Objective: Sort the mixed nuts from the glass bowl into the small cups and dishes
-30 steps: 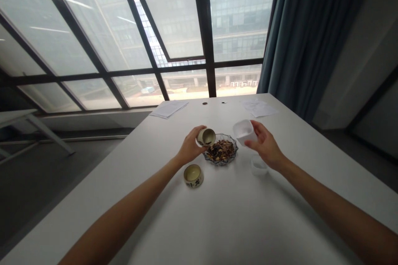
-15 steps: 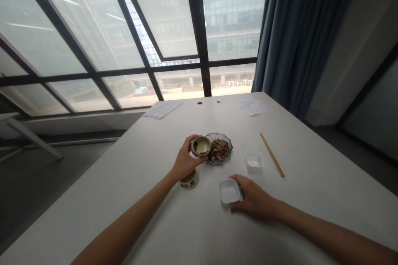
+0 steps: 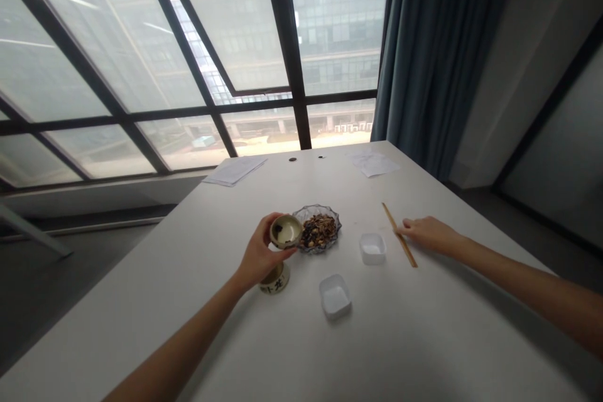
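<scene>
Cream ceramic cup (image 3: 285, 231) sits firmly in our left hand (image 3: 258, 257), fingers wrapped round its side, tilted so that its pale inside and a few dark bits show. It is held just beside the glass dish (image 3: 325, 207), on the side toward the window-left of the table (image 3: 452, 308). As far as we can judge, most of the work lies ahead: the dried bits (image 3: 319, 230) remain heaped in the dish, while the near white dish (image 3: 335, 296) and the far white dish (image 3: 372, 249) show nothing we can make out. Below our left hand, a ceramic pot (image 3: 275, 280) with black lettering is partly hidden; we cannot tell whether the hand touches it. Our right hand (image 3: 429, 234) lies flat and relaxed, holding nothing, its fingertips reaching the wooden stick (image 3: 389, 218), 1 of the 2 things nearest it, the far white dish being the other
</scene>
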`<state>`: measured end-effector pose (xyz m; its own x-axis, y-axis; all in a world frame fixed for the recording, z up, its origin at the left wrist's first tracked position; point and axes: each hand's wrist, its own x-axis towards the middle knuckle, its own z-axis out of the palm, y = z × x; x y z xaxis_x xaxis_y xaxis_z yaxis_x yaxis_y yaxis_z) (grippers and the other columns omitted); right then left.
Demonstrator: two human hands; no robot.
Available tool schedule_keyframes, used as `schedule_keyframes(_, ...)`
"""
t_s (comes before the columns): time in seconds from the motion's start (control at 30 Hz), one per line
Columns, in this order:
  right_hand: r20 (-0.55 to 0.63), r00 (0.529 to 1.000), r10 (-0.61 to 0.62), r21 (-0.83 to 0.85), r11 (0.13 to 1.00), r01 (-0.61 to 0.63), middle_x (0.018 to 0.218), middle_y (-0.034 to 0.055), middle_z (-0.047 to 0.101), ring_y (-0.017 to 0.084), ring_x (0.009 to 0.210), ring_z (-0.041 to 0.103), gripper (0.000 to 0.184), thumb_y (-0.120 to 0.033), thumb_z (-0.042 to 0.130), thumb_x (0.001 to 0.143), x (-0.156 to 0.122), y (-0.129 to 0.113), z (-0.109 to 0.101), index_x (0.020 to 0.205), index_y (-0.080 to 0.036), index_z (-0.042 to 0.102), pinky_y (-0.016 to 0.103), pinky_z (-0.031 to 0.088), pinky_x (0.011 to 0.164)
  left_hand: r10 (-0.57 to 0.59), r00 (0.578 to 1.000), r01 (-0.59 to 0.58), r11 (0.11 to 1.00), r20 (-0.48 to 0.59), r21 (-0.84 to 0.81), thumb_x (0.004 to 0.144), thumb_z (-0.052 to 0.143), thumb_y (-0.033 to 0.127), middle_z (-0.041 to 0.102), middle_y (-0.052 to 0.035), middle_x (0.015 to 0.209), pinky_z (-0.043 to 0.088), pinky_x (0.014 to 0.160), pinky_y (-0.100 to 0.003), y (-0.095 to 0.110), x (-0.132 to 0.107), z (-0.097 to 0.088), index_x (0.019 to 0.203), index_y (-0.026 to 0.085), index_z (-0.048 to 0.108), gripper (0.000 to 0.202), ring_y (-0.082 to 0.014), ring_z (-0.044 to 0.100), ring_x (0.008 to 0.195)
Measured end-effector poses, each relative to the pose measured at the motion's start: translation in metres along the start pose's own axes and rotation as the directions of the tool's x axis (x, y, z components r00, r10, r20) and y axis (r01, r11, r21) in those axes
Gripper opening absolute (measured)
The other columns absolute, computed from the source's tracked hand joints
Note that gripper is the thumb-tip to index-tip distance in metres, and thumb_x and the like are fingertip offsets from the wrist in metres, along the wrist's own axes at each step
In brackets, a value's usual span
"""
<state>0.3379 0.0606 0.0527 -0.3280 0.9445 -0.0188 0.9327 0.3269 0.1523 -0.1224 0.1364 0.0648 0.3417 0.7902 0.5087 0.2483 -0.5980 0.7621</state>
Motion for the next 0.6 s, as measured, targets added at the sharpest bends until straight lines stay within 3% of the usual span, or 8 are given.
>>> schedule_keyframes(0.13, 0.003, 0.986, -0.167, -0.057, 0.984, 0.167, 0.095, 0.0089, 0.076, 0.024, 0.075, 0.072, 0.026, -0.004, 0.055, 0.094, 0.008, -0.002, 0.018, 0.097, -0.022, 0.073, 0.031, 0.039, 0.064, -0.004, 1.000, 0.004, 1.000, 0.013, -0.012, 0.067, 0.090, 0.034, 0.065, -0.0122, 0.135, 0.055, 0.108, -0.046, -0.003, -0.004, -0.001, 0.133, 0.023, 0.054, 0.075, -0.0282, 0.065, 0.125)
schedule_keyframes(0.3, 0.061, 0.969, -0.241, -0.055, 0.968, 0.244, 0.091, 0.0097, 0.077, 0.025, 0.075, 0.072, 0.026, -0.002, 0.054, 0.093, 0.019, -0.001, 0.011, 0.093, -0.021, 0.072, 0.033, 0.039, 0.065, 0.010, 0.999, -0.009, 1.000, 0.038, -0.029, 0.069, 0.089, 0.034, 0.063, -0.0141, 0.138, 0.050, 0.114, -0.048, 0.001, -0.007, 0.001, 0.134, 0.022, 0.053, 0.075, -0.0291, 0.062, 0.131)
schedule_keyframes(0.5, 0.074, 0.976, -0.206, 0.019, 0.978, 0.206, 0.079, 0.0089, 0.076, 0.026, 0.071, 0.070, 0.027, -0.002, 0.055, 0.089, 0.016, 0.019, 0.004, 0.085, -0.022, 0.071, 0.035, 0.041, 0.067, 0.042, 0.996, -0.041, 0.999, 0.080, -0.018, 0.070, 0.089, 0.029, 0.061, -0.0147, 0.142, 0.050, 0.115, -0.047, 0.005, -0.011, 0.000, 0.135, 0.023, 0.054, 0.074, -0.0290, 0.062, 0.132)
schedule_keyframes(0.6, -0.130, 0.990, -0.061, 0.113, 0.991, 0.076, 0.080, 0.0100, 0.073, 0.026, 0.067, 0.066, 0.021, -0.009, 0.053, 0.090, 0.011, 0.031, -0.008, 0.087, -0.021, 0.070, 0.037, 0.041, 0.064, 0.052, 0.994, -0.052, 0.999, 0.097, 0.005, 0.071, 0.088, 0.026, 0.060, -0.0147, 0.145, 0.050, 0.116, -0.048, 0.003, -0.012, -0.003, 0.136, 0.024, 0.054, 0.074, -0.0294, 0.060, 0.135)
